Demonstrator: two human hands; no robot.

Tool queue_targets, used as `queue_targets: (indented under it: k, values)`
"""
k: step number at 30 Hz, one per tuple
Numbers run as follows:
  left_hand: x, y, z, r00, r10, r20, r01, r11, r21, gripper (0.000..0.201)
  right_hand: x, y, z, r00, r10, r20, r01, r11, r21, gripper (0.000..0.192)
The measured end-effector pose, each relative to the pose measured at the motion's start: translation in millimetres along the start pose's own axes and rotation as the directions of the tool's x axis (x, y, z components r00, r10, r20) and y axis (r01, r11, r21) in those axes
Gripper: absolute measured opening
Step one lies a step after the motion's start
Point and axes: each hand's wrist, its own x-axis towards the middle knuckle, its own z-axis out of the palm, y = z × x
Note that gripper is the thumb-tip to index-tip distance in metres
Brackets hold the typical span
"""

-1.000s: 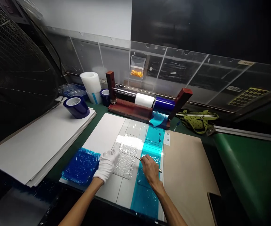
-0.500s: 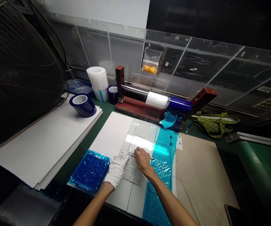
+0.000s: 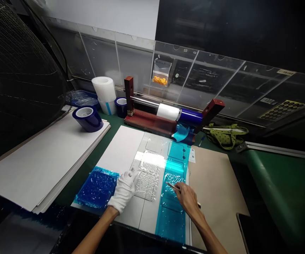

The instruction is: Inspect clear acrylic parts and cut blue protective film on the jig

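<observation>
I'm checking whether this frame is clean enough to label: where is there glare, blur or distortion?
Head view: bright glare on the clear sheet ahead of the gloved left hand; right hand with its thin tool looks sharp; the acrylic screen bows from wide-angle distortion; left and lower edges fall into dark.

Lighting from overhead — falling brightest on the white sheet [image 3: 123, 148], glaring hard across the clear panel [image 3: 148, 165] and glinting off the cyan film strip [image 3: 172, 211]. Dimming sharply toward the upper right and lower left, dark corners swallowing detail. Reflecting faintly in the acrylic screen [image 3: 195, 81]. Bowing straight lines at the edges — wide-lens distortion. Staying reasonably sharp at centre, softening outward.
</observation>
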Motion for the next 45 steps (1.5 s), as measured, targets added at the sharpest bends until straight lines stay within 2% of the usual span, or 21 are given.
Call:
queue_targets:
  k: [4,10,14,17,20,23,27,33,38,40,42,45]
  values:
    - [-34,15,-12.5,0.998,-0.061,-0.008,0.06,0.997,-0.056,0.025,-36,-11,22,0.998,0.044,0.045,-0.048,0.995,0.088,0.017]
    - [-71,29,0.4,0.992,-0.126,-0.022,0.125,0.991,-0.04,0.027,-50,-26,48,0.996,0.064,0.069,-0.077,0.973,0.218,0.02]
    - [-76,31,11.3,0.994,-0.11,-0.029,0.11,0.994,0.009,0.028,-49,-31,56,0.994,0.05,0.1,-0.083,0.929,0.361,0.021]
    - [-72,30,16.7,0.996,-0.086,-0.036,0.088,0.994,0.064,0.027,-47,-28,61,0.99,-0.001,0.138,-0.069,0.861,0.503,0.022]
    - [-64,26,19.4,0.997,-0.065,-0.049,0.071,0.99,0.119,0.035,-44,-23,66,0.985,-0.029,0.173,-0.085,0.783,0.616,0.025]
    - [-52,20,18.3,0.999,-0.025,-0.042,0.03,0.99,0.139,0.036,-40,-19,69,0.98,-0.032,0.195,-0.113,0.719,0.686,0.028]
    - [-38,10,10.5,0.998,0.054,0.018,-0.056,0.993,0.102,0.026,-38,-16,71,0.982,-0.017,0.188,-0.131,0.657,0.742,0.026]
    - [-5,11,-18.9,0.994,0.095,0.058,-0.094,0.995,-0.012,0.027,-42,9,61,0.987,0.065,0.148,-0.157,0.591,0.792,0.03]
    - [57,36,-59.1,0.989,0.129,0.076,-0.115,0.979,-0.169,0.027,-57,53,45,0.978,0.155,0.137,-0.2,0.541,0.817,0.043]
    - [88,50,-67.3,0.984,0.153,0.096,-0.125,0.96,-0.251,0.029,-65,69,41,0.971,0.208,0.116,-0.208,0.505,0.837,0.046]
    - [119,65,-65.8,0.977,0.175,0.122,-0.125,0.934,-0.334,0.029,-70,83,40,0.957,0.27,0.101,-0.221,0.461,0.86,0.046]
    - [160,88,-48.2,0.958,0.216,0.188,-0.113,0.887,-0.448,0.029,-76,97,45,0.93,0.35,0.11,-0.254,0.398,0.881,0.046]
